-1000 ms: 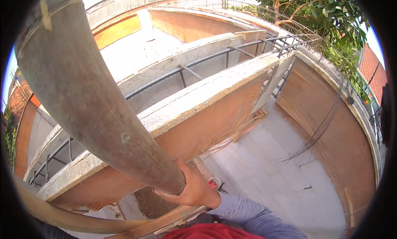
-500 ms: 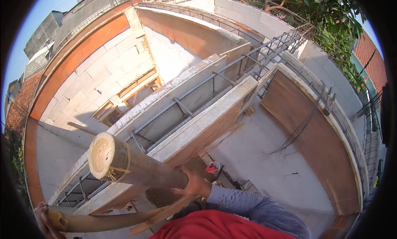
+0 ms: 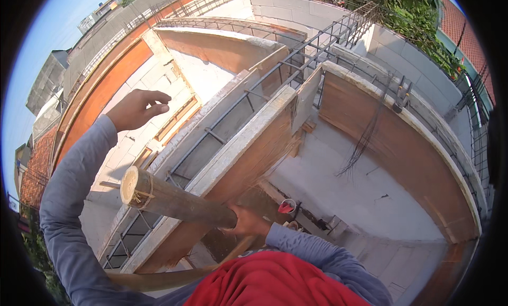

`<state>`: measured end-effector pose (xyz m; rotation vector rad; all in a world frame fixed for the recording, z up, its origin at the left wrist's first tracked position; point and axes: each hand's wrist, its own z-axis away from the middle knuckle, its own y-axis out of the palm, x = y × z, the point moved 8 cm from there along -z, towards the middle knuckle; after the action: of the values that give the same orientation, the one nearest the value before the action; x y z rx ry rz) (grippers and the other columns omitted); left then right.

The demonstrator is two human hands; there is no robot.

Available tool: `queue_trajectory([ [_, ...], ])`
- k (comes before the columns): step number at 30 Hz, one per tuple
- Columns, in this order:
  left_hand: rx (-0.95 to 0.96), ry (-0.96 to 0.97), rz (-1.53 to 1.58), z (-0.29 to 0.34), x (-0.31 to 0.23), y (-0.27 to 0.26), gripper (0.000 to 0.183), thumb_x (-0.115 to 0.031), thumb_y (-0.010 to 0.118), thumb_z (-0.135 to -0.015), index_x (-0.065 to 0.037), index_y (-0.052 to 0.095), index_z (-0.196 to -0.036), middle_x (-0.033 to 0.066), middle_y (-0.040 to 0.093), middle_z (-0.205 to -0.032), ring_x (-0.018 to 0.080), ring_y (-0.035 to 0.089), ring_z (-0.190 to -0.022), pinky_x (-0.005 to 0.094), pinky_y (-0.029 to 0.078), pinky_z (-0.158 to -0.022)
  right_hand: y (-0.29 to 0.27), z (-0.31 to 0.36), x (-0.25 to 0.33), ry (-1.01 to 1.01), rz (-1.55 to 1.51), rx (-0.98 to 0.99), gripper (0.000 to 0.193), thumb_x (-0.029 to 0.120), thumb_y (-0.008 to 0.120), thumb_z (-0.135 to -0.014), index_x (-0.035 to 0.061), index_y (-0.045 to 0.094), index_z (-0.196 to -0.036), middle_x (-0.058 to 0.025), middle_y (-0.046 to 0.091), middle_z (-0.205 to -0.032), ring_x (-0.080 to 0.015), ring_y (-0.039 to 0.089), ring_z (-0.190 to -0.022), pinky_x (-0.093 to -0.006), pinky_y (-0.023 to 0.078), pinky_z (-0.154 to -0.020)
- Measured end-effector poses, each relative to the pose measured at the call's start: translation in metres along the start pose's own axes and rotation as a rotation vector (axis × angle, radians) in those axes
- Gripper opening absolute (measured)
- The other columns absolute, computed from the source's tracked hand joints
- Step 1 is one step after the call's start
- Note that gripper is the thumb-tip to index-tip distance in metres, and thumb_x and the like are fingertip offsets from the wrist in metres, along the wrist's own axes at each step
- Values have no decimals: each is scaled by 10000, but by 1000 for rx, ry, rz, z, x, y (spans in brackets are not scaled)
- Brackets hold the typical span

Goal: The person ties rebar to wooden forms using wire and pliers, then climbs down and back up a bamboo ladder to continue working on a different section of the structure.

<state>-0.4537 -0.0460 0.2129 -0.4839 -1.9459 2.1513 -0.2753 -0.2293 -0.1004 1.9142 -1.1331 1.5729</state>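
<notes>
My left hand is raised over the far-left side of the formwork, empty, its fingers loosely bent and the thumb apart. My right hand is wrapped round a thick bamboo pole, whose sawn end points up to the left, with a tie bound near that end. Below it, another bamboo pole lies crosswise, partly hidden by my left arm and my red clothing. Just beyond the thick pole runs a formwork trough of upright boards with a steel rebar cage inside.
Loose tie wires hang over the right formwork board, with pliers-like tools on its top edge. Far below are a white bucket with something red in it and block walls. Rebar ends project at the far corner.
My left hand has let go of the lower bamboo pole and risen up over the formwork. My right hand keeps its hold on the thick pole. The view has shifted slightly.
</notes>
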Motion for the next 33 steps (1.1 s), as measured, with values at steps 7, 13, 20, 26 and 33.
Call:
queue_trajectory([
  [7,-142,95,474,-160,-22,103,715,-570,500,-1053,-41,453,-1532,216,546,-1497,373,616,-1277,414,466,-1098,4,-2,6,45,-31,157,627,336,830,-841,21,530,-1293,-253,674,-1162,-405,677,-1074,-447,533,-918],
  [13,46,76,665,-207,-54,126,695,-548,401,-1095,22,518,-1474,194,542,-1500,281,494,-1387,360,333,-1182,4,1,-4,57,-69,185,655,305,842,-825,22,506,-1311,-248,670,-1163,-406,678,-1063,-438,536,-916],
  [20,129,160,650,-205,-54,113,624,-474,518,-1063,15,530,-1452,178,596,-1423,256,555,-1279,352,404,-1102,1,-2,8,122,-109,251,590,210,831,-827,53,519,-1303,-221,656,-1158,-385,664,-1064,-436,523,-916],
  [26,27,250,626,-194,-58,113,793,-387,810,-840,20,516,-1455,210,618,-1364,301,566,-1283,369,407,-1106,3,-5,7,79,-124,242,574,209,854,-806,62,548,-1269,-183,670,-1155,-332,676,-1071,-408,531,-914],
  [33,18,194,677,-193,-62,116,789,-466,776,-880,13,524,-1454,222,611,-1381,315,575,-1279,376,411,-1110,5,-5,5,134,-129,290,593,194,856,-797,61,543,-1282,-183,667,-1157,-329,675,-1073,-401,534,-917],
])
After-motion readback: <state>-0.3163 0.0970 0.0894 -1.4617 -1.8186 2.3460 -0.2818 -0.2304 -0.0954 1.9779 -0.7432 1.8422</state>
